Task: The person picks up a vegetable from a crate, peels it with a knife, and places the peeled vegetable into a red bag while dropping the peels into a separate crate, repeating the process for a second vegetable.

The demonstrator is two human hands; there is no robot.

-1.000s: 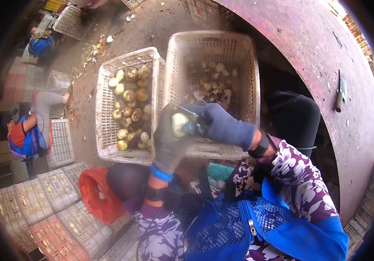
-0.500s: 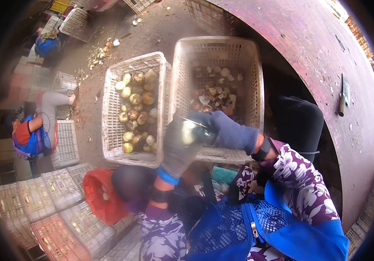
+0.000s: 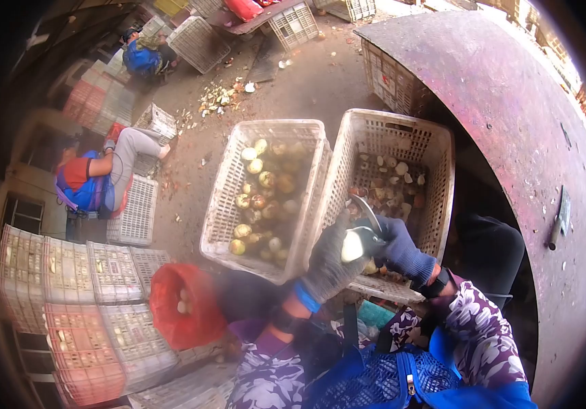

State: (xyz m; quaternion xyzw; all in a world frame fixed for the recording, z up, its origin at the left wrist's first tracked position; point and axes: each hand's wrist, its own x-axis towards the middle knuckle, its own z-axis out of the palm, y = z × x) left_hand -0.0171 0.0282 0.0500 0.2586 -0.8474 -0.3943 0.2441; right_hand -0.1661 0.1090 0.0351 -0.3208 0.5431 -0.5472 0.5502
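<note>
My left hand (image 3: 334, 259), in a grey glove, is closed round a pale, rounded bulb that looks like an onion (image 3: 351, 247). Gripped in my gloved right hand (image 3: 403, 253) is a knife with a curved blade (image 3: 366, 212); its handle is hidden by the fingers. The blade rises just above the bulb, and whether it touches is not clear. Both hands are over the near end of a plastic crate (image 3: 447, 198) with peelings and pale pieces inside. Left of it stands another crate (image 3: 215, 198) holding several whole yellowish bulbs.
A red bag (image 3: 201, 320) with pale bulbs stands left of my legs, beside stacked crates (image 3: 68, 273). A cleaver (image 3: 561, 218) lies on the pinkish table (image 3: 511, 88) at right. Scraps (image 3: 218, 99) litter the floor. Two people (image 3: 92, 177) sit at the left.
The view has shifted, so the crates and hands appear lower and farther right. The knife blade now points more upward beside the bulb. Both hands keep their holds.
</note>
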